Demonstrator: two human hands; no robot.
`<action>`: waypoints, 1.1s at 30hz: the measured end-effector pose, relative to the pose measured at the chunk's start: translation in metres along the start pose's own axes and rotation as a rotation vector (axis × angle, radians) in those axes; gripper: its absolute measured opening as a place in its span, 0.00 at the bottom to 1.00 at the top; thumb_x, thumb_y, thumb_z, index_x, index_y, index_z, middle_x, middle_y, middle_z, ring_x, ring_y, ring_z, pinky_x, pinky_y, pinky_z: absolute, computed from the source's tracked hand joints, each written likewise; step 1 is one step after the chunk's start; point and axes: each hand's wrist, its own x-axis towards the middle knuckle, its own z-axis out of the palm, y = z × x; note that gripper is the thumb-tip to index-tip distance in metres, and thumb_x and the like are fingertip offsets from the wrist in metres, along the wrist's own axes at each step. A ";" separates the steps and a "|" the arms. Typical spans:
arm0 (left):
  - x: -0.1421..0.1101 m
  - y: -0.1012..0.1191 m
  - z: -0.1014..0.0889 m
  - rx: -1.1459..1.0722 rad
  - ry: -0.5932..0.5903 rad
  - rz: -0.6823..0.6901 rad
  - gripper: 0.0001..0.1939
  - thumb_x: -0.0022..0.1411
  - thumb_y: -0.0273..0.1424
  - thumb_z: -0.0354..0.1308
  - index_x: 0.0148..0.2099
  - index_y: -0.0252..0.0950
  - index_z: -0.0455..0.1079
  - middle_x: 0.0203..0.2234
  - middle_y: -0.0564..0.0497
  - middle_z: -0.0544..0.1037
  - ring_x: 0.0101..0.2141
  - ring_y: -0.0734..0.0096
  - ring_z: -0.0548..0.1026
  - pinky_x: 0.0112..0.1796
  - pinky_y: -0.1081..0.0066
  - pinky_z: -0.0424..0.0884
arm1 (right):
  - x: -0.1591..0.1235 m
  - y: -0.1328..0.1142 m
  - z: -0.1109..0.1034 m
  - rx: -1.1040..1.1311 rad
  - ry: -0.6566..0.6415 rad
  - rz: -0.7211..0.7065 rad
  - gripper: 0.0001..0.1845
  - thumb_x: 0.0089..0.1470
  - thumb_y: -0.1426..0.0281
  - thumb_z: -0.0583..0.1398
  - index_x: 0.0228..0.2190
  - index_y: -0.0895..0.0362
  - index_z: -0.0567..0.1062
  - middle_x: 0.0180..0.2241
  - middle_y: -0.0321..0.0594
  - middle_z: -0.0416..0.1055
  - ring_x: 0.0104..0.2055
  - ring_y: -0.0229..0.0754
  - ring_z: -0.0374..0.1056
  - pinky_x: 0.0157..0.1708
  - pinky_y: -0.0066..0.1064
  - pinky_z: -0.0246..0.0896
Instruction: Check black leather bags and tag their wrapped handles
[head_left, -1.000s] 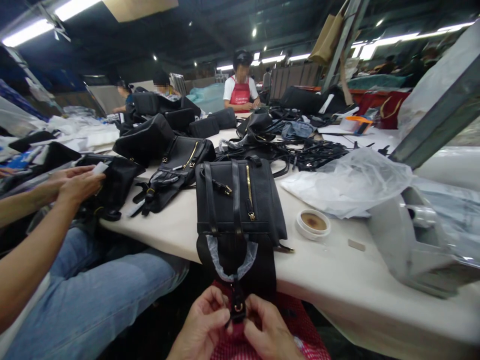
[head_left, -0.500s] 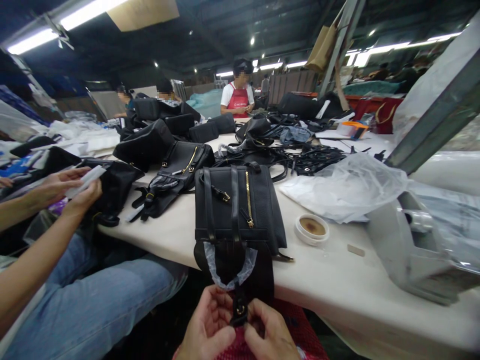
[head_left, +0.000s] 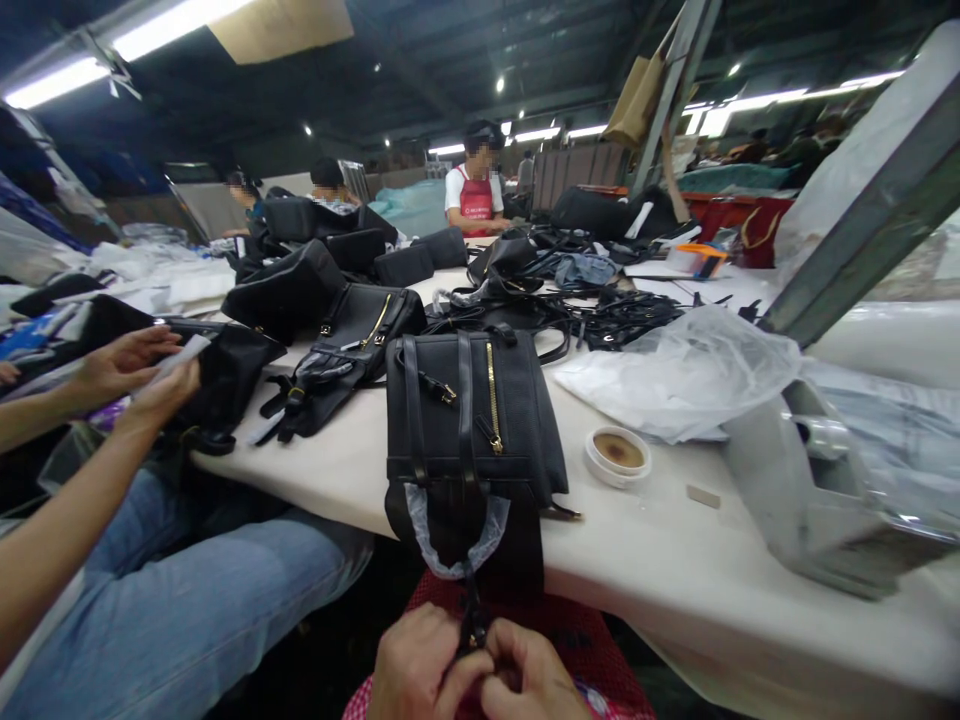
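A black backpack (head_left: 480,420) with a gold zip lies on the table in front of me, its flap hanging over the near edge. Its handle (head_left: 457,560) is wrapped in clear plastic. Below the handle dangles a short black strap (head_left: 472,610) with a small buckle. My left hand (head_left: 416,660) is closed on the strap's lower part from the left. From the right, my right hand (head_left: 529,670) pinches at the strap's end, its fingertips meeting the left hand's. The strap's very end is hidden between the fingers.
To the right stand a round tub of brown paste (head_left: 617,456), a small flat piece (head_left: 703,496), a grey tape dispenser (head_left: 825,510) and clear plastic bags (head_left: 690,375). More black bags (head_left: 360,320) lie behind. At left, a co-worker's hands (head_left: 161,370) hold a white strip.
Both my hands have moved slightly lower, and their fingers have closed in tighter around the strap's end. The buckle is now more covered. The backpack stays put on the table.
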 end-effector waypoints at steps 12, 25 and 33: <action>0.028 0.004 -0.017 0.448 0.028 0.320 0.21 0.61 0.29 0.58 0.18 0.39 0.59 0.12 0.55 0.63 0.18 0.72 0.61 0.23 0.68 0.54 | 0.000 0.031 0.012 -0.344 0.334 -0.314 0.10 0.39 0.77 0.59 0.27 0.53 0.72 0.28 0.39 0.72 0.30 0.44 0.67 0.31 0.29 0.59; 0.020 -0.007 -0.037 0.208 -0.004 0.269 0.04 0.59 0.24 0.60 0.36 0.37 0.74 0.25 0.48 0.77 0.27 0.68 0.73 0.29 0.71 0.66 | -0.013 -0.012 -0.014 -0.145 0.198 -0.310 0.07 0.45 0.77 0.53 0.22 0.54 0.60 0.21 0.31 0.60 0.24 0.35 0.59 0.24 0.24 0.52; -0.003 -0.018 -0.028 -0.172 -0.195 0.238 0.23 0.59 0.19 0.56 0.54 0.44 0.72 0.49 0.44 0.78 0.49 0.54 0.75 0.52 0.57 0.67 | -0.008 0.005 -0.004 -0.461 0.279 -0.515 0.12 0.39 0.82 0.52 0.23 0.52 0.58 0.21 0.30 0.60 0.22 0.34 0.59 0.23 0.23 0.52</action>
